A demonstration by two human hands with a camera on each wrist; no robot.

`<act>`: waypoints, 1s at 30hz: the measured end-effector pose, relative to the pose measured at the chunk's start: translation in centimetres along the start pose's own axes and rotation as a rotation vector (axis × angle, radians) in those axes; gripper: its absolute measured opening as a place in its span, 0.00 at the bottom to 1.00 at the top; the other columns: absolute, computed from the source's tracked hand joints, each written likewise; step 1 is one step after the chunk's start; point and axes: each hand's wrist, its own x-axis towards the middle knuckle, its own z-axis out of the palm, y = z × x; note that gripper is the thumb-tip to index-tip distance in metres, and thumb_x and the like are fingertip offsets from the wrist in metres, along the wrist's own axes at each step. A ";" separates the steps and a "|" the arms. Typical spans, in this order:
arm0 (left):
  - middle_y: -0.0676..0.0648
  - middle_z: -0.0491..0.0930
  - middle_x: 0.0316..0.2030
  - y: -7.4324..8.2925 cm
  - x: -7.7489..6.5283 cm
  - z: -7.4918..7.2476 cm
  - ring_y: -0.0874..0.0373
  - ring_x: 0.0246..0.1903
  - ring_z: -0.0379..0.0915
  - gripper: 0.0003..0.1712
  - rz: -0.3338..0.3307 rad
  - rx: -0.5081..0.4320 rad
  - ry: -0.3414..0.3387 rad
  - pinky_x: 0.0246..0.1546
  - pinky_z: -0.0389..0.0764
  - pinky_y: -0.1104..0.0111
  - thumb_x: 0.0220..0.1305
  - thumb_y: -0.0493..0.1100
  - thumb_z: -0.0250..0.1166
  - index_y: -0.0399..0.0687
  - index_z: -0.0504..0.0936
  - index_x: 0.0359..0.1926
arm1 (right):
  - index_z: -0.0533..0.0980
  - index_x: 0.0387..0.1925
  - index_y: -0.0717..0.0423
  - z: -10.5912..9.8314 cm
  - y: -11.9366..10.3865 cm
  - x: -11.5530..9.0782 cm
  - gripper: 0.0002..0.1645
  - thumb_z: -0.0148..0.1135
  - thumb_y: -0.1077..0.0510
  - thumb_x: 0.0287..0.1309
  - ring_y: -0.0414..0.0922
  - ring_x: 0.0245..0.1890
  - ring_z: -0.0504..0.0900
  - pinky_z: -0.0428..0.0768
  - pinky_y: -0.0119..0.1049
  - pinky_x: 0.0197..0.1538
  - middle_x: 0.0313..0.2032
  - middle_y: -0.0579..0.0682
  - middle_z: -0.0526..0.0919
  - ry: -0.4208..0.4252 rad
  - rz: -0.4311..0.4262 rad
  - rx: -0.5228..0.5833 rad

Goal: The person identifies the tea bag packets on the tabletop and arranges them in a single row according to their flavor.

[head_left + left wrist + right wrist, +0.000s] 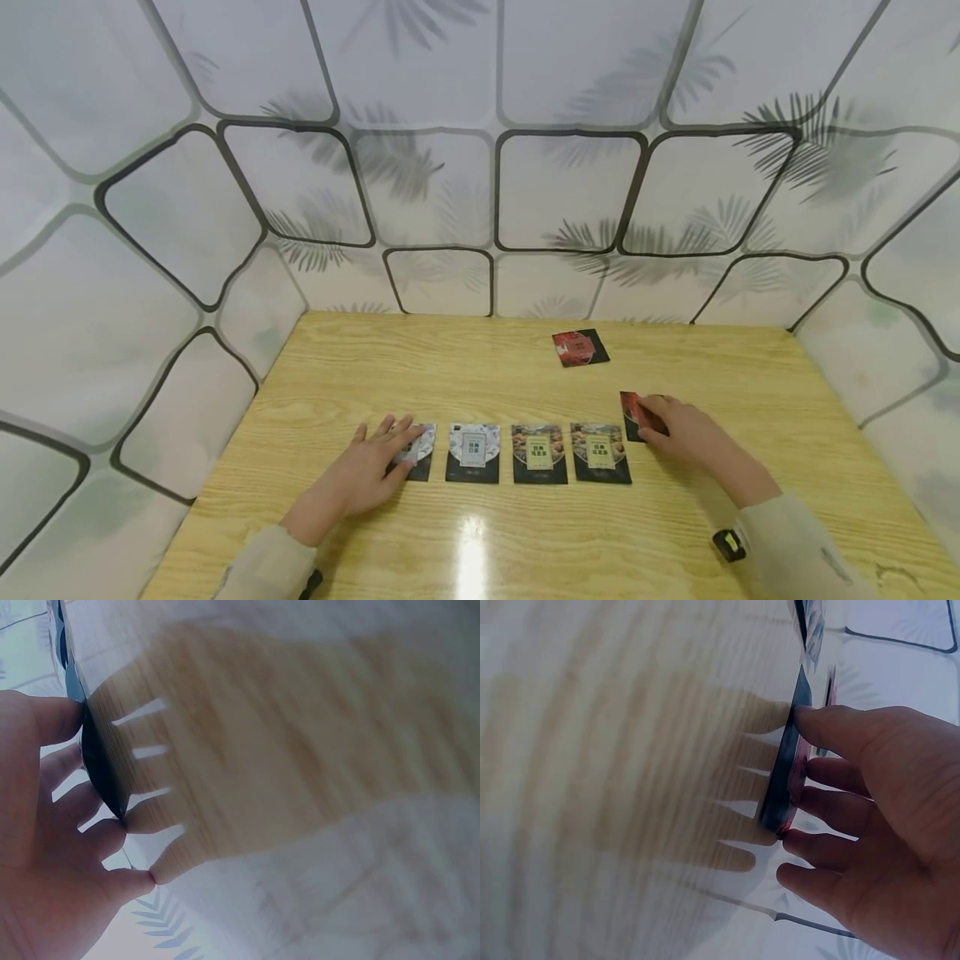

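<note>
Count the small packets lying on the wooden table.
6: four in a row, leftmost under the left hand, then; one under the right hand; one farther back.

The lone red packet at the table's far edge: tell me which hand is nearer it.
Right. The right hand lies just in front of the red packet; the left hand is far across the row.

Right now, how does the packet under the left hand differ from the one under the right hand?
The left packet is white and grey; the right packet is red. The left packet lies in the row beside three others; the right packet sits apart, past the row's end. Both lie flat on the wooden table, each under fingers: left hand, right hand.
</note>
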 end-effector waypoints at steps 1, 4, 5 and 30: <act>0.39 0.61 0.80 0.0 0.0 0.0 0.33 0.79 0.56 0.31 0.001 0.001 0.001 0.74 0.51 0.26 0.82 0.48 0.56 0.52 0.67 0.80 | 0.73 0.68 0.70 0.0 -0.1 -0.3 0.35 0.70 0.53 0.68 0.67 0.51 0.85 0.84 0.62 0.51 0.59 0.73 0.80 0.002 0.000 -0.001; 0.39 0.62 0.80 0.0 0.0 0.0 0.33 0.79 0.56 0.31 0.002 0.003 0.005 0.74 0.51 0.26 0.82 0.48 0.56 0.51 0.67 0.80 | 0.73 0.68 0.70 0.1 -0.5 -0.9 0.35 0.70 0.53 0.68 0.68 0.53 0.84 0.84 0.63 0.53 0.60 0.73 0.80 -0.004 0.002 -0.003; 0.39 0.62 0.80 0.0 0.0 0.0 0.33 0.79 0.56 0.31 0.002 0.004 0.006 0.74 0.51 0.26 0.82 0.48 0.56 0.51 0.67 0.80 | 0.73 0.68 0.70 0.1 -0.6 -1.0 0.35 0.70 0.53 0.68 0.69 0.53 0.84 0.83 0.64 0.54 0.60 0.73 0.80 -0.008 0.005 -0.004; 0.39 0.63 0.80 0.0 0.1 -0.1 0.33 0.79 0.56 0.31 -0.003 0.004 -0.004 0.74 0.52 0.26 0.82 0.49 0.56 0.52 0.67 0.80 | 0.76 0.66 0.69 -1.0 -2.5 -2.9 0.38 0.76 0.50 0.62 0.44 0.34 0.83 0.81 0.44 0.37 0.42 0.54 0.88 -0.141 0.068 0.004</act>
